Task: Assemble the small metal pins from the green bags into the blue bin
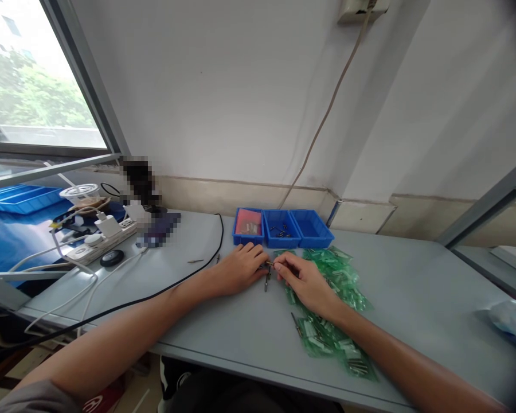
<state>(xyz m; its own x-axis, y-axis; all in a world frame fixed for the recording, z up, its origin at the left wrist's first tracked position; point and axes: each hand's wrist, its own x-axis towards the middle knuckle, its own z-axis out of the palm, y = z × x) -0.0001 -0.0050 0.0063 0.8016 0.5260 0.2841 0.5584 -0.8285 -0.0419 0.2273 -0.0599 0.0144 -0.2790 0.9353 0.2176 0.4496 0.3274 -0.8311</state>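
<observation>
Between my two hands, a small slim metal pin-like part point(269, 263) is held level. The fingertips of my left hand point(241, 268) pinch its left end, while the thumb and forefinger of my right hand point(303, 279) close on the right end. Just below them on the table lie one or two similar dark metal parts point(267, 281). Green plastic bags point(341, 281) with metal pieces in them spread under and beside my right forearm. Another thin metal part point(296, 324) rests against the nearer bags. The exact shape of the held piece is too small to make out.
Three blue bins stand by the wall: one with a red packet point(248, 219), one with loose metal parts point(280, 230), and a right one point(312, 228). A black cable point(184, 271) crosses the table point(223, 332). Left are a power strip point(103, 240) and a lidded cup point(82, 195).
</observation>
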